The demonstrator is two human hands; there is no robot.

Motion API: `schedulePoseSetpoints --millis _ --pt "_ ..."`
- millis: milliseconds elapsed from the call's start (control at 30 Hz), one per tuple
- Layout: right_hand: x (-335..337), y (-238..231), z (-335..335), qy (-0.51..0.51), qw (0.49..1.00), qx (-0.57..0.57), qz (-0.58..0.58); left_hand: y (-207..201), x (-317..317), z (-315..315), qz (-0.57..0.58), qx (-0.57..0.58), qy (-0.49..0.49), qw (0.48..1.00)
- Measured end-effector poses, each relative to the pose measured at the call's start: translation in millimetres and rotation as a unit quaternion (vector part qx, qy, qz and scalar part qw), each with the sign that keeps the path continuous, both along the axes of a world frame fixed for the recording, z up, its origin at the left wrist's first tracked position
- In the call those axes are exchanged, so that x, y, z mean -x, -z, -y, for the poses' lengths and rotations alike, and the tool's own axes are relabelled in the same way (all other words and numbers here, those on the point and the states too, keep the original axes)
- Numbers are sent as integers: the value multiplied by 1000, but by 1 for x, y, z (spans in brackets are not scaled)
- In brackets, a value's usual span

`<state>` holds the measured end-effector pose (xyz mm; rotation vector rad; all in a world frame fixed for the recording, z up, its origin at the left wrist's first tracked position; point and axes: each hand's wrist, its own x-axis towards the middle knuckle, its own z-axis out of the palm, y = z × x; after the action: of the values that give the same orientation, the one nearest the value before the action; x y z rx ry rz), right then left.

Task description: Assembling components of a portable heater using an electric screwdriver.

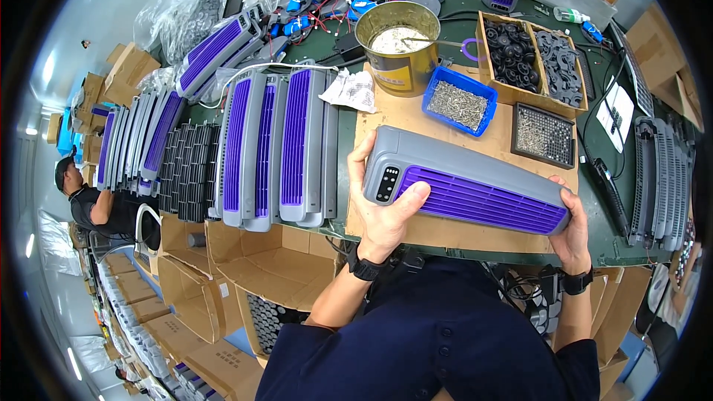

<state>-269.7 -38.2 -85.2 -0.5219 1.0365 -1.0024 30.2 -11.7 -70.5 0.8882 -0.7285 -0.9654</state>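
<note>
A grey tower fan with a purple slatted grille and a small black button panel lies slantwise between my two hands, in front of a cardboard sheet. My left hand grips its left end, thumb across the front beside the buttons. Around the right end curl the fingers of my right hand. Just beyond the fan, a blue tray of small screws and a black tray of metal pins or screws sit close together. The fan's back is hidden.
Several similar purple-grilled fans stand at left, next to stacked black parts. A large can and a wooden box of black parts are beyond the fan. An electric screwdriver lies right. A co-worker is far left.
</note>
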Motion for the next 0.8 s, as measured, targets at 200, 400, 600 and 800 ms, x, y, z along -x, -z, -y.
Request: schedulePoseSetpoints --millis 200,400,600,800 --pt "-3 -2 0 0 1000 5 -6 0 -1 -1 -3 -5 -1 1000" --pt "-3 -3 -1 -2 1000 10 1 -1 0 0 -7 -11 -4 1000" --pt "0 1 0 -11 1000 15 5 2 0 1 -2 -1 -4 1000" --pt "-1 0 0 -7 1000 14 5 2 0 1 -8 1 -1 1000"
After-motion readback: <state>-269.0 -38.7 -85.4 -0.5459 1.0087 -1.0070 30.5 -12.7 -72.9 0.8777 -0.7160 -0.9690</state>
